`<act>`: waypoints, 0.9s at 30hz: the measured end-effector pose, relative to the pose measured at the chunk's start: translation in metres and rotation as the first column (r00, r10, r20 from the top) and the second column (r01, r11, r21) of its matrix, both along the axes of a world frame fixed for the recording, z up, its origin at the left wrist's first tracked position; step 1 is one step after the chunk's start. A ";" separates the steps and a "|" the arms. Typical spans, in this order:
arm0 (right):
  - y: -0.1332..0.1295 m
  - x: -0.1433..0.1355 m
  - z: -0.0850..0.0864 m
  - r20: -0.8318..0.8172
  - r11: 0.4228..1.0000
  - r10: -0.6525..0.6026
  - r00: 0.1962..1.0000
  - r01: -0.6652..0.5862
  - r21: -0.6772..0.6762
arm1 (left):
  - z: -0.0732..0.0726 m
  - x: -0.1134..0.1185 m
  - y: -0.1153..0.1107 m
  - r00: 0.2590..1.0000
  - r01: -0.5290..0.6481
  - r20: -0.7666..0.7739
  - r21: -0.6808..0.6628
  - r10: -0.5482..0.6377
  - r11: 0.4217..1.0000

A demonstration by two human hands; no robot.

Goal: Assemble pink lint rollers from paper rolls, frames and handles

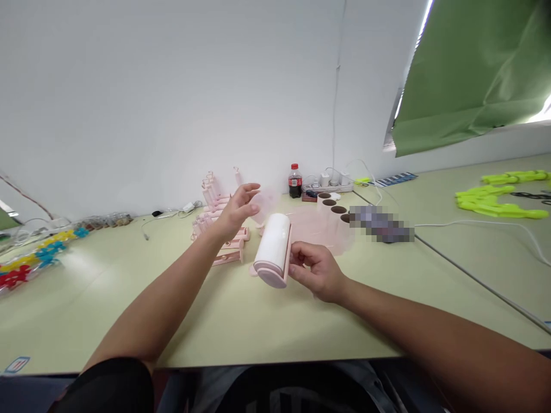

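My right hand (317,271) grips a pink holder (272,275) by its right side, fingers wrapped round its back. A white roll (274,240) sits in the holder, tilted above the table. Up and to the left, my left hand (241,207) has its thumb and fingers curled around the edge of a translucent, pale pink piece (265,203). Pink frames (230,252) and other pink parts lie beneath and behind my left forearm. Right of the holder, translucent pink sheets (307,226) lie on the table.
Several brown-cored rolls (337,213) stand to the right. Behind are a cola bottle (295,182) and a power strip (329,187). Yellow-green parts (495,202) lie far right, with cables (469,275) nearby. Colourful pieces (51,252) lie at left.
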State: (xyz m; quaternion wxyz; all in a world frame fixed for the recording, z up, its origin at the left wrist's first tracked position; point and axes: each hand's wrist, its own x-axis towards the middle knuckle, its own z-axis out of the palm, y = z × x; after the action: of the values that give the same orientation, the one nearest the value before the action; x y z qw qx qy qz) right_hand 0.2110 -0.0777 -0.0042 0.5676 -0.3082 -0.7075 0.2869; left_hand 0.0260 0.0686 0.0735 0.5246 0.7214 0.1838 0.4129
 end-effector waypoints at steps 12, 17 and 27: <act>0.009 0.002 -0.013 0.122 0.965 0.006 0.992 0.026 -0.259 | -0.030 -0.055 -0.053 0.993 0.076 0.086 0.074 -0.082 0.994; 0.010 0.003 -0.013 0.144 0.959 0.010 0.989 0.031 -0.281 | -0.032 -0.051 -0.054 0.994 0.106 0.026 0.091 -0.109 0.990; 0.010 0.003 -0.014 0.156 0.956 0.060 0.986 -0.012 -0.294 | -0.037 -0.051 -0.055 0.986 0.113 -0.130 0.092 -0.100 0.989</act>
State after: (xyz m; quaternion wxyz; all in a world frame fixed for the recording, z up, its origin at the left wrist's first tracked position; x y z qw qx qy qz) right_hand 0.2139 -0.0681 -0.0183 0.4506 -0.3980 -0.7070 0.3724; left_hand -0.0251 0.0139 0.0369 0.4969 0.7800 0.1567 0.3467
